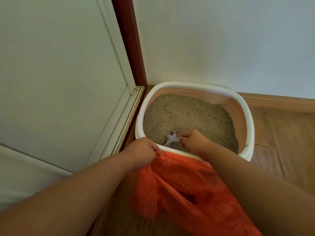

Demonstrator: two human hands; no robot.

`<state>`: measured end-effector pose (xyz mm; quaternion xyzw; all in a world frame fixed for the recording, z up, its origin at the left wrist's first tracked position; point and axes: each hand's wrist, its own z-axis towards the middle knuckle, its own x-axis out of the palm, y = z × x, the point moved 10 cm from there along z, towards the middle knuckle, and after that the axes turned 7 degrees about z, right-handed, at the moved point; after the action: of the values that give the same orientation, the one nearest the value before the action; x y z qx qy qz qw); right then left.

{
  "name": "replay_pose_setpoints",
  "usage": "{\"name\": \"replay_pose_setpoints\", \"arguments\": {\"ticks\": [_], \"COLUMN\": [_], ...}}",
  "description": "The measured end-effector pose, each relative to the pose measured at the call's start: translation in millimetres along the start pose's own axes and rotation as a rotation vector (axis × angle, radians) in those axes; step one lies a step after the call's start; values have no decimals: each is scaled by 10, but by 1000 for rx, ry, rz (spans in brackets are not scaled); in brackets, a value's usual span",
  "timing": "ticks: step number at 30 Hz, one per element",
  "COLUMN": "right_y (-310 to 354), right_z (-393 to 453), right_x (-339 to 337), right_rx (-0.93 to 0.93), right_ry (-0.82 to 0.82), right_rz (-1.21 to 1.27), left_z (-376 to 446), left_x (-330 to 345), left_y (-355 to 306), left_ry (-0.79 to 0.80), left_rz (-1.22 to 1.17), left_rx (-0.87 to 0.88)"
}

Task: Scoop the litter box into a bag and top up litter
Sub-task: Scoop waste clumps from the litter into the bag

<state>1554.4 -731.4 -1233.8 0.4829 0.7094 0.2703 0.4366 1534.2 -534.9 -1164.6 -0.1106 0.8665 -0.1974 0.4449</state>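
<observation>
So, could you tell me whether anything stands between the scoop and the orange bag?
Only the litter box's white near rim. The right hand grips the scoop just inside it, and the left hand holds the orange bag against its outside.

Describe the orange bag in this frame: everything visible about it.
The orange bag is thin, crinkled, slightly see-through plastic. It hangs slack in front of the litter box, its upper edge lying against the box's near white rim. The left hand grips that edge in a bunch at the rim, and the right forearm crosses over the bag's right side. A dark opening shows among the folds lower down. Its contents cannot be seen.
</observation>
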Motion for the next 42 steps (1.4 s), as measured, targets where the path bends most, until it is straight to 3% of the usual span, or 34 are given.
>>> {"name": "replay_pose_setpoints", "arguments": {"ticks": [6,14,20,42], "right_y": [-83,-88,-204,-203], "right_z": [35,-150,-340,-823], "right_x": [10,-351,-868,-1335], "right_rx": [41,-47,-107,-127], "right_ry": [11,25,-127,-129], "right_rz": [226,525,539,473], "left_z": [-22,-77,-133,-222], "left_x": [-31,-30,-11,-28], "left_y": [37,-104,-294,-546], "left_ry": [-12,3,9,-47], "left_rz": [-47,-27,-10,-58], "left_rx": [-5,-12,6,41]}}
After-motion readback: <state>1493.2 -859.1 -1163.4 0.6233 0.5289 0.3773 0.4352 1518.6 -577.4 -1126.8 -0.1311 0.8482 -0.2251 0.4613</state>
